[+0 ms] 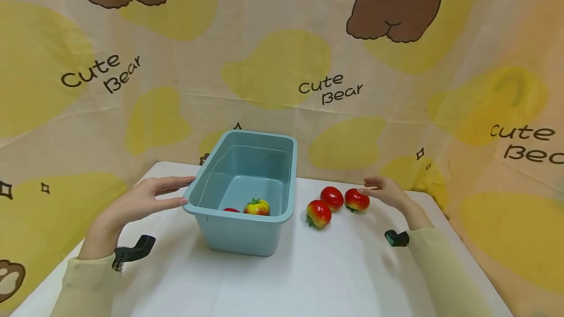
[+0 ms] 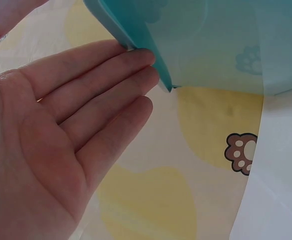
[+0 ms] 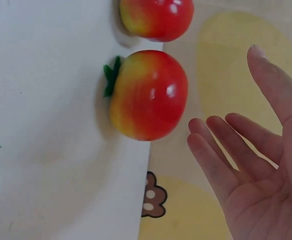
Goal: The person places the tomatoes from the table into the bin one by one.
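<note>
A blue-green plastic bin (image 1: pixel 240 236) stands on the table, with a red-and-yellow tomato (image 1: pixel 257 207) and part of a red one (image 1: pixel 231 210) showing inside. My left hand (image 1: pixel 143 198) touches the bin's left rim with its fingertips, fingers straight, as the left wrist view also shows. To the right of the bin lie three red tomatoes: a front one (image 1: pixel 318 214), a back one (image 1: pixel 332 198) and a right one (image 1: pixel 357 200). Beside the right tomato (image 3: pixel 149 95) is my right hand (image 3: pixel 255 170), its fingers loosely extended and holding nothing.
A white table (image 1: pixel 317 278) carries everything. Behind it hangs a cloth (image 1: pixel 273 67) with yellow patches, bears and lettering, close to the bin's far end. Each wrist wears a black strap mount, the left one (image 1: pixel 134 251) and the right one (image 1: pixel 397 238).
</note>
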The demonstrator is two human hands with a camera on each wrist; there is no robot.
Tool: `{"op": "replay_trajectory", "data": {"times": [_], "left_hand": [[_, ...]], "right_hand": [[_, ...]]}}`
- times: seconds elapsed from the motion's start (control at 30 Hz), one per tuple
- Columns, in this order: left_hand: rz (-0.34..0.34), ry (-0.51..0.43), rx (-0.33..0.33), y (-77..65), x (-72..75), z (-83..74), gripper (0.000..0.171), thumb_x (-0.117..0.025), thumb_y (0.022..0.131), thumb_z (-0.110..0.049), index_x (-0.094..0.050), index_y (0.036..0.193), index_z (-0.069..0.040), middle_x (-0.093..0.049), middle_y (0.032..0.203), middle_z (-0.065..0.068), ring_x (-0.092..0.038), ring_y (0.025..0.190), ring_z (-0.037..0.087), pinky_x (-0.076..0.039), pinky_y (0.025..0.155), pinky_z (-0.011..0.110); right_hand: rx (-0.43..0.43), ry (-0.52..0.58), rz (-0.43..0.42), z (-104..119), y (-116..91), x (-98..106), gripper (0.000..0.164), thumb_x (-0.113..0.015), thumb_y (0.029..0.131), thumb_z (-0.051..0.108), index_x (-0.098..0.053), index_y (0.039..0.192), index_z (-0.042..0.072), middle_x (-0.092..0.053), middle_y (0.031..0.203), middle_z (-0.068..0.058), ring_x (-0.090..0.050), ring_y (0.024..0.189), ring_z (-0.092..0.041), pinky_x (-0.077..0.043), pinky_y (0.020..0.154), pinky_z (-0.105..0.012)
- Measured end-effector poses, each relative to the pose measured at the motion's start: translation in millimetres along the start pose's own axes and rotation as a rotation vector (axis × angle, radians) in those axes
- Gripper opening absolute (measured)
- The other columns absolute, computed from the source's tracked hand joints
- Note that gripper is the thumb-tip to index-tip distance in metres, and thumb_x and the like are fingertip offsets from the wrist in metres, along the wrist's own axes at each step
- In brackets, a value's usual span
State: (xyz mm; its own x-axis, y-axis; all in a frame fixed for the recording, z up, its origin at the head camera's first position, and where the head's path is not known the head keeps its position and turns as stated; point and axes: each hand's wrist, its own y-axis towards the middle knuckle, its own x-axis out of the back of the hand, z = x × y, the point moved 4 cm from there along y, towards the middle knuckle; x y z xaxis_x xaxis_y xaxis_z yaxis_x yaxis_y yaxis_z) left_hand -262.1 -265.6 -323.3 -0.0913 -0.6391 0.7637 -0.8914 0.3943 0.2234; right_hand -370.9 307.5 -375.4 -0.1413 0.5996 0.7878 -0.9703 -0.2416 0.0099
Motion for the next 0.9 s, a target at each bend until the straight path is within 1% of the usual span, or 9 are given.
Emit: {"op": "replay_trajectory", "data": {"times": [0.23, 0.43, 0.67, 0.83, 0.87, 0.9], "left_hand": [[0.0, 0.006, 0.004, 0.4, -0.5, 1.2, 0.049, -0.065, 0.09, -0.036, -0.052, 0.136, -0.026, -0.056, 0.136, -0.001, -0.053, 0.125, 0.032, -0.043, 0.095, 0.017], [-0.001, 0.002, 0.006, -0.4, -0.1, 1.8, 0.049, -0.065, 0.09, -0.035, -0.053, 0.136, -0.026, -0.055, 0.136, -0.002, -0.052, 0.125, 0.032, -0.042, 0.095, 0.017], [0.001, -0.006, -0.001, -0.9, 0.1, 1.2, 0.049, -0.065, 0.09, -0.035, -0.053, 0.136, -0.024, -0.055, 0.136, 0.0, -0.052, 0.125, 0.032, -0.041, 0.094, 0.014], [0.003, -0.009, 0.0, -1.0, 0.0, -0.2, 0.05, -0.065, 0.09, -0.035, -0.052, 0.136, -0.024, -0.055, 0.136, 0.0, -0.053, 0.125, 0.032, -0.042, 0.095, 0.016], [0.003, -0.008, 0.001, -1.0, -0.1, -0.3, 0.05, -0.065, 0.09, -0.035, -0.052, 0.137, -0.024, -0.055, 0.136, 0.0, -0.053, 0.125, 0.032, -0.044, 0.096, 0.02], [0.002, -0.004, 0.004, -1.0, -0.2, -0.4, 0.05, -0.065, 0.09, -0.036, -0.052, 0.137, -0.024, -0.055, 0.136, 0.0, -0.053, 0.125, 0.032, -0.045, 0.097, 0.021]], "right_hand": [[-0.076, 0.009, -0.013, -16, 1, -9, 0.067, -0.065, 0.088, 0.043, -0.049, 0.134, -0.002, -0.052, 0.133, -0.026, -0.053, 0.118, -0.042, -0.046, 0.096, -0.053], [-0.105, 0.02, -0.021, -26, 2, -21, 0.067, -0.064, 0.088, 0.044, -0.049, 0.134, -0.002, -0.052, 0.132, -0.025, -0.053, 0.118, -0.042, -0.045, 0.097, -0.053], [-0.127, 0.038, -0.035, -34, 5, -32, 0.073, -0.065, 0.086, 0.048, -0.046, 0.137, -0.001, -0.048, 0.137, -0.026, -0.05, 0.121, -0.043, -0.045, 0.097, -0.053], [-0.197, 0.079, -0.039, -43, 7, -41, 0.079, -0.066, 0.084, 0.05, -0.04, 0.142, 0.003, -0.043, 0.141, -0.024, -0.042, 0.125, -0.044, -0.039, 0.101, -0.058], [-0.214, 0.088, -0.039, -44, 8, -43, 0.08, -0.067, 0.084, 0.05, -0.039, 0.142, 0.003, -0.042, 0.141, -0.024, -0.041, 0.126, -0.043, -0.038, 0.101, -0.059], [-0.228, 0.097, -0.037, -46, 8, -46, 0.082, -0.067, 0.083, 0.051, -0.037, 0.143, 0.004, -0.041, 0.142, -0.024, -0.04, 0.126, -0.043, -0.038, 0.101, -0.06]]}}
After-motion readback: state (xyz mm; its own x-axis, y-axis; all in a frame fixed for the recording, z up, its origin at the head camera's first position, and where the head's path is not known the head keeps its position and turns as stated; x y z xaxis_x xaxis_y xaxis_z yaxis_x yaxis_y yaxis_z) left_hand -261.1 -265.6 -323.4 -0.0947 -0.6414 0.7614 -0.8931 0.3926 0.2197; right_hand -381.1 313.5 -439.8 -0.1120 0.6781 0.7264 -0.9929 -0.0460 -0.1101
